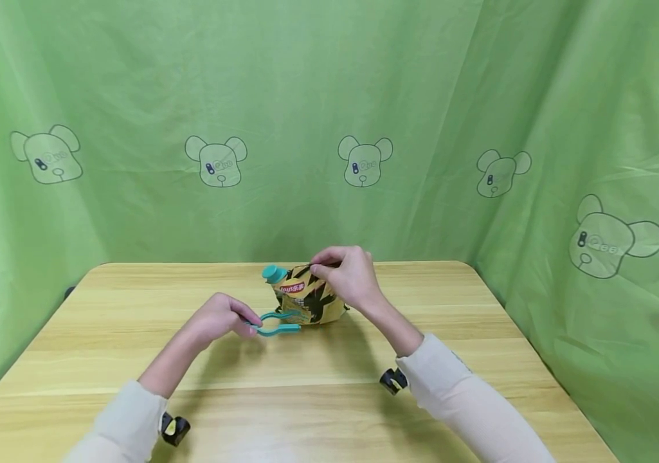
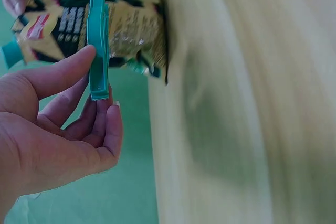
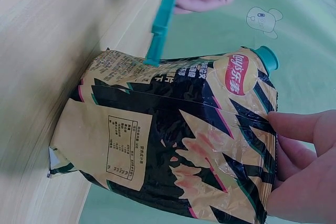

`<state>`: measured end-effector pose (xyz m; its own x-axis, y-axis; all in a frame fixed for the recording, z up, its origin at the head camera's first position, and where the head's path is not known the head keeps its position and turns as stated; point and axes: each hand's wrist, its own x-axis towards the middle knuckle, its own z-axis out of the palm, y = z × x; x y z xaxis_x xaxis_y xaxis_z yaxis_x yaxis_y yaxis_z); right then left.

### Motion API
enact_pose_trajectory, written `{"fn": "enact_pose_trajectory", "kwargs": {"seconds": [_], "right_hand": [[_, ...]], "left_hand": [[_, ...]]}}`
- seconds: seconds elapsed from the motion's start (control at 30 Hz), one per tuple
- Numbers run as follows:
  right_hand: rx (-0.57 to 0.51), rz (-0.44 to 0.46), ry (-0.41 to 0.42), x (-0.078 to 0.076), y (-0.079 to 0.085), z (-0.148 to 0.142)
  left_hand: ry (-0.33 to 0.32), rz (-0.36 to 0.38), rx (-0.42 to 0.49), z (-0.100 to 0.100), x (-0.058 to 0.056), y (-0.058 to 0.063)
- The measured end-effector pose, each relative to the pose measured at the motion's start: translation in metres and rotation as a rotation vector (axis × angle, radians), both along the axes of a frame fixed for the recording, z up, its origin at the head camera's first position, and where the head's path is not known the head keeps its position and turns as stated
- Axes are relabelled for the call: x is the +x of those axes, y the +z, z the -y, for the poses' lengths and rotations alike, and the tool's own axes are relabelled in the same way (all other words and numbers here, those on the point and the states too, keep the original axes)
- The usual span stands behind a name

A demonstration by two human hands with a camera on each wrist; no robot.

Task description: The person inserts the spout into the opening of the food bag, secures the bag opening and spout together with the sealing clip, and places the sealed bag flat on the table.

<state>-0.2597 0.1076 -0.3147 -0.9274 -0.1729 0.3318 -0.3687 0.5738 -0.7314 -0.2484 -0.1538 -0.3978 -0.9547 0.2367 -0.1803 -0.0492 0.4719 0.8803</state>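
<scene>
A gold and black Lay's chip bag point(image 1: 320, 302) stands upright on the table, a teal cap point(image 1: 274, 274) at its upper left corner. My right hand point(image 1: 349, 276) pinches the bag's top edge between thumb and fingers, as the right wrist view also shows. To the bag's left, my left hand point(image 1: 219, 318) holds a teal bag clip point(image 2: 98, 40) between thumb and fingertips. The clip's two arms spread apart and point toward the bag's front. Whether the clip touches the bag, I cannot tell. What lies under the cap is hidden.
The wooden table point(image 1: 283, 418) carries the bag near its far edge. Green curtains point(image 1: 288, 212) printed with bear heads hang behind it and along the sides. Small black devices point(image 1: 393, 381) are worn at both cuffs.
</scene>
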Motion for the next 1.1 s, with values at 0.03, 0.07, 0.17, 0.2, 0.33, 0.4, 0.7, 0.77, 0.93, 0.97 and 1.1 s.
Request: {"fn": "enact_pose_trajectory", "kwargs": {"seconds": [0.03,0.07,0.17,0.2,0.33,0.4,0.7,0.77,0.93,0.97,1.1], "right_hand": [[0.0,0.001,0.0,0.0,0.0,0.0],[0.0,0.003,0.0,0.0,0.0,0.0],[-0.003,0.005,-0.001,-0.001,-0.001,0.0],[-0.005,0.007,-0.001,-0.001,-0.001,0.001],[-0.011,0.004,0.0,-0.001,-0.001,0.001],[-0.012,0.004,0.002,-0.001,-0.001,0.001],[-0.006,0.01,-0.002,-0.001,-0.001,0.0],[-0.008,0.012,-0.004,-0.001,0.0,0.0],[-0.008,0.016,-0.004,0.0,0.0,0.0],[-0.007,0.015,-0.004,0.0,0.0,0.0],[-0.002,0.013,-0.003,0.0,0.0,0.0]], "left_hand": [[0.002,-0.003,-0.005,0.004,0.0,0.002],[0.005,-0.005,-0.008,0.007,0.0,0.003],[0.007,-0.014,-0.01,0.017,0.001,0.007],[0.007,-0.016,-0.012,0.02,0.001,0.008],[0.018,-0.027,-0.021,0.029,0.003,0.012],[0.035,-0.029,-0.028,0.033,0.004,0.015],[0.096,-0.053,-0.01,0.045,-0.001,0.022],[0.101,-0.059,-0.006,0.047,-0.001,0.024],[0.106,-0.06,-0.006,0.051,-0.001,0.029],[0.108,-0.061,-0.007,0.052,-0.001,0.03],[0.12,-0.065,-0.007,0.055,-0.001,0.035]]}}
